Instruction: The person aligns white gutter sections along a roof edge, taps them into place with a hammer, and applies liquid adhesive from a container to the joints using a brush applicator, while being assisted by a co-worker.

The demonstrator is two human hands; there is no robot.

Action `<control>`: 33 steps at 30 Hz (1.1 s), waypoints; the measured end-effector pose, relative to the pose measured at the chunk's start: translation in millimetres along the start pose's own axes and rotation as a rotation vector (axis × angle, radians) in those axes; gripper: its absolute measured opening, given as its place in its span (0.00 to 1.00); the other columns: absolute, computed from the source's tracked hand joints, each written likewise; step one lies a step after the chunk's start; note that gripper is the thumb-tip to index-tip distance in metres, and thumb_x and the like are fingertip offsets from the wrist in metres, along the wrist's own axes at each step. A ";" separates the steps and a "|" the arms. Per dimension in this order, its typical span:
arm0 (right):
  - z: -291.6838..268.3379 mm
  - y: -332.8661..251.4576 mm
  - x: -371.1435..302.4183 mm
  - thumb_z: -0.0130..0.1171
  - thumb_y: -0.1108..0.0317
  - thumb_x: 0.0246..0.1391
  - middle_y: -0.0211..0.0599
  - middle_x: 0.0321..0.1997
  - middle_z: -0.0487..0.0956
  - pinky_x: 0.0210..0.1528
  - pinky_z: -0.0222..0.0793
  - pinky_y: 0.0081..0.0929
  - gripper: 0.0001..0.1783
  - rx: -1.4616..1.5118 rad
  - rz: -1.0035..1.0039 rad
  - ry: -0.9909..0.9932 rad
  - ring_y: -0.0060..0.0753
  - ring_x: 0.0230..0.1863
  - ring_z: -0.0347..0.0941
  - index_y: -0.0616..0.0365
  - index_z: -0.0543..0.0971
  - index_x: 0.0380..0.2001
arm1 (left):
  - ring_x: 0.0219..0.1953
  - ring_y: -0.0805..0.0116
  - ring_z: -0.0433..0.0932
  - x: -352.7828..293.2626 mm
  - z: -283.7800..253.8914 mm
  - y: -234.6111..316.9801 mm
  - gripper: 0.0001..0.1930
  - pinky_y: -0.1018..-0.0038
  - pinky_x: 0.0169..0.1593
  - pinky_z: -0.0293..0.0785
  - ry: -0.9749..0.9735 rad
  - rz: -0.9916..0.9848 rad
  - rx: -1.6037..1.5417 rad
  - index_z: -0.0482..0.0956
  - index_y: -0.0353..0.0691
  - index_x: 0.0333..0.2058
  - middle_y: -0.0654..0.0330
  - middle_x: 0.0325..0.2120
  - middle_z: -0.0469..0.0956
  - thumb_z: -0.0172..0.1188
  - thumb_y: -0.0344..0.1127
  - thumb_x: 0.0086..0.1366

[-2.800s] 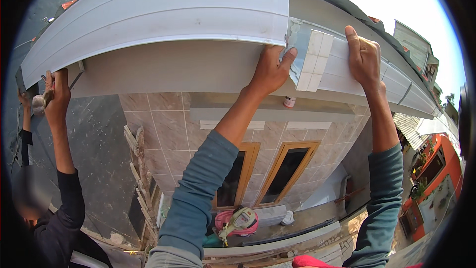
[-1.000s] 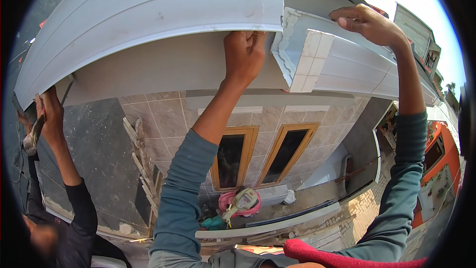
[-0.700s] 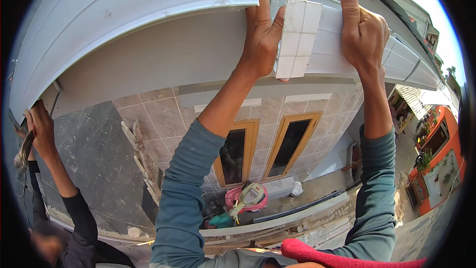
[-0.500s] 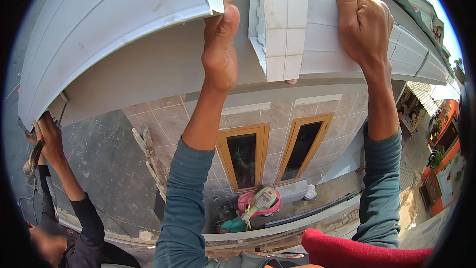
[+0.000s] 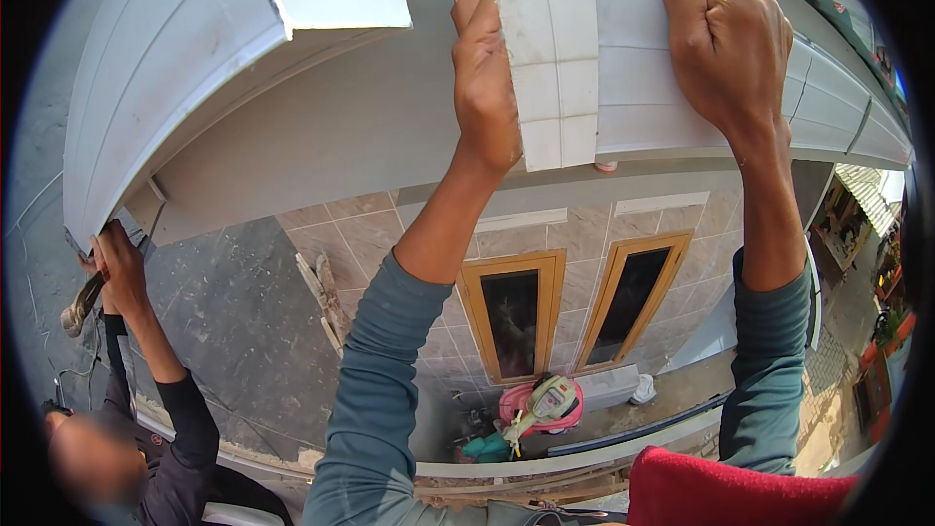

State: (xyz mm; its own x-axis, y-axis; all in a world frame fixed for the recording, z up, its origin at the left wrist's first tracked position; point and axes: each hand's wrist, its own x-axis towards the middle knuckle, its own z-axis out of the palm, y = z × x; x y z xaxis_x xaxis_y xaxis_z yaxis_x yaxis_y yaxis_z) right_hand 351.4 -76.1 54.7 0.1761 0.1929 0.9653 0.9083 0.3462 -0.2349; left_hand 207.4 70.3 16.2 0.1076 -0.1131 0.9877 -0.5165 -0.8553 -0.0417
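A long white ribbed gutter-like panel (image 5: 638, 68) runs along the grey eave, with a white grid-lined piece (image 5: 560, 73) at its left end. My left hand (image 5: 487, 68) is closed around that end, fingers curling over the top and the palm against the grid-lined piece's left edge. Farther right, my right hand (image 5: 729, 44) grips the same panel, thumb pointing up along its face and fingertips hidden behind. To the left, across a gap, another white ribbed panel (image 5: 180, 68) shows its open end; a co-worker's hand (image 5: 122, 268) supports its far end and holds a hammer-like tool (image 5: 83, 304).
A co-worker in dark sleeves (image 5: 185, 419) stands at lower left. Below are a tiled wall with two wooden-framed windows (image 5: 511, 317), a pink and beige object (image 5: 545, 404) and a ledge (image 5: 584, 468). Red cloth (image 5: 730, 497) hangs near my right arm.
My left hand has moved right, from beside the left panel's end to the end of the right panel. My right hand keeps its grip. The view has shifted slightly, and the gap between panels looks wider.
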 end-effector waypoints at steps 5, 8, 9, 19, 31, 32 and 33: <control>-9.5 -11.1 3.5 0.45 0.54 0.70 0.51 0.15 0.74 0.26 0.68 0.39 0.30 -0.106 0.102 -0.078 0.44 0.21 0.75 0.69 0.77 0.23 | 0.71 0.55 0.57 4.0 -0.2 12.2 0.36 0.59 0.73 0.50 0.022 -0.199 -0.271 0.53 0.32 0.69 0.45 0.66 0.63 0.39 0.55 0.74; 7.4 -28.2 -4.8 0.45 0.54 0.70 0.50 0.14 0.73 0.24 0.67 0.39 0.31 -0.121 0.059 0.062 0.42 0.19 0.74 0.70 0.76 0.22 | 0.72 0.54 0.53 15.0 -12.7 4.3 0.35 0.57 0.74 0.47 -0.101 -0.013 -0.454 0.47 0.28 0.70 0.43 0.65 0.64 0.40 0.48 0.75; 7.2 -27.2 -4.5 0.45 0.54 0.70 0.50 0.14 0.73 0.24 0.67 0.40 0.31 -0.129 0.019 0.149 0.42 0.19 0.74 0.70 0.76 0.21 | 0.73 0.54 0.53 21.1 -24.2 2.0 0.34 0.58 0.74 0.48 -0.257 0.038 -0.735 0.47 0.27 0.70 0.43 0.65 0.64 0.39 0.46 0.76; -19.3 -15.8 10.4 0.46 0.54 0.70 0.51 0.23 0.80 0.30 0.72 0.40 0.29 -0.262 0.118 -0.268 0.42 0.28 0.79 0.69 0.79 0.24 | 0.71 0.57 0.58 3.8 16.2 32.7 0.42 0.62 0.73 0.53 0.171 -0.207 -0.109 0.53 0.35 0.70 0.48 0.68 0.58 0.33 0.67 0.73; -5.5 -8.7 6.0 0.51 0.59 0.67 0.35 0.07 0.71 0.15 0.60 0.34 0.30 -0.339 -0.444 0.115 0.36 0.07 0.64 0.55 0.76 0.09 | 0.61 0.62 0.70 -6.1 15.9 60.1 0.40 0.65 0.64 0.69 0.278 -0.532 -0.377 0.56 0.44 0.69 0.52 0.56 0.70 0.31 0.70 0.72; -6.4 -9.4 7.2 0.51 0.59 0.67 0.35 0.07 0.71 0.15 0.60 0.34 0.30 -0.346 -0.429 0.095 0.37 0.07 0.64 0.55 0.75 0.09 | 0.58 0.64 0.72 -1.6 21.3 61.6 0.39 0.67 0.61 0.72 0.266 -0.548 -0.272 0.57 0.44 0.67 0.54 0.52 0.71 0.30 0.70 0.73; -7.6 -9.9 9.7 0.52 0.60 0.66 0.36 0.07 0.71 0.16 0.60 0.34 0.30 -0.356 -0.434 0.095 0.36 0.07 0.63 0.55 0.74 0.08 | 0.55 0.66 0.74 1.9 25.6 62.5 0.38 0.70 0.58 0.74 0.254 -0.563 -0.165 0.59 0.45 0.66 0.56 0.47 0.72 0.30 0.70 0.73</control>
State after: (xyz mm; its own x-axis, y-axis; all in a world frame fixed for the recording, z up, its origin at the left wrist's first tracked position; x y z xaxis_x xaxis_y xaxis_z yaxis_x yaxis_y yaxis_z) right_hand 347.0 -84.6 67.2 -0.2233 0.0127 0.9747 0.9740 0.0417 0.2226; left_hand 197.1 3.7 11.6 0.2063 0.4717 0.8573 -0.5661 -0.6571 0.4977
